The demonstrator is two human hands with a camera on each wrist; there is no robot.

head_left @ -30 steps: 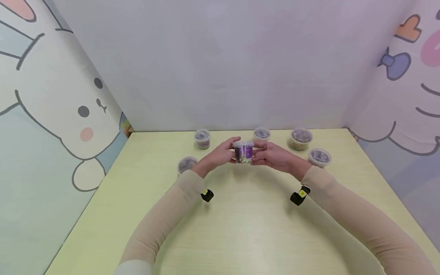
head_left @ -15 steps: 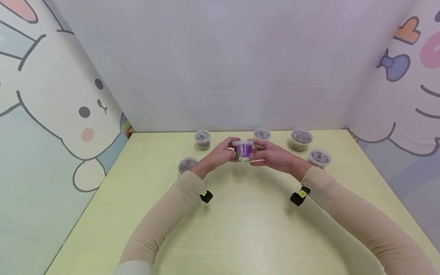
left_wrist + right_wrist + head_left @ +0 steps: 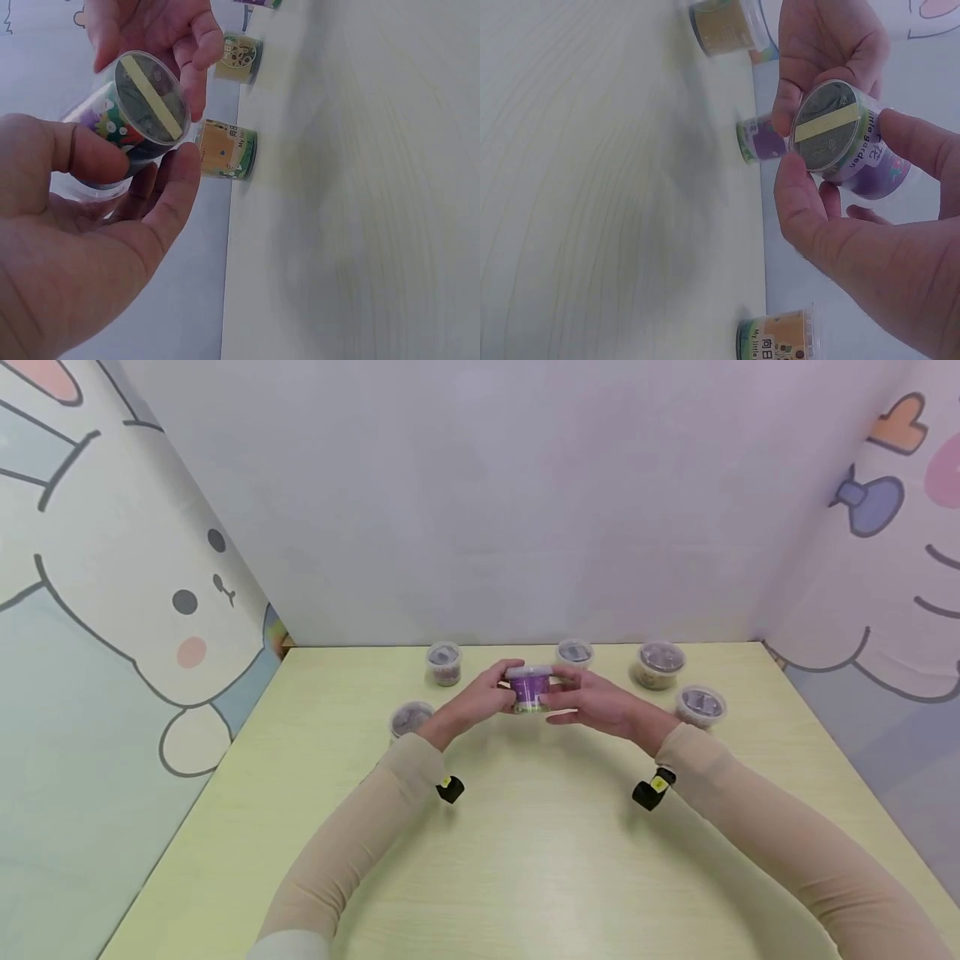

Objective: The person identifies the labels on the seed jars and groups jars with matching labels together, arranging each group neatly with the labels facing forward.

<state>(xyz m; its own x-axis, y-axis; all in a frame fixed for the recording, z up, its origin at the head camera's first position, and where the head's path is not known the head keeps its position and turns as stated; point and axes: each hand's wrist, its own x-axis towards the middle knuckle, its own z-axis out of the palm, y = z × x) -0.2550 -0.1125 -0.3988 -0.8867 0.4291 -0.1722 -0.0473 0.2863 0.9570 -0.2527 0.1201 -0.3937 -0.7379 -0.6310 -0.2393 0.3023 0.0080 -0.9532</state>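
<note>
Both hands hold a small round plastic tub [image 3: 530, 687] above the far middle of the table. It has a pale translucent lid and a purple label reading "little garden". My left hand [image 3: 483, 695] grips its left side, with the thumb on the label in the left wrist view. My right hand [image 3: 596, 702] holds the opposite side; in the right wrist view its thumb and fingers bend around the tub [image 3: 874, 169]. The wrist views show the tub's dark underside, crossed by a yellow strip [image 3: 150, 97].
Similar lidded tubs stand around the hands: one at back left [image 3: 444, 663], one behind the right hand [image 3: 575, 652], two at the right [image 3: 658, 663] and one beside the left forearm [image 3: 410, 718]. A plain wall [image 3: 480, 527] rises behind the pale wooden table [image 3: 525, 860].
The tub has turned between the fingers, bringing more of the purple label to the front. The right fingers have shifted slightly on it; both arms stay in nearly the same place.
</note>
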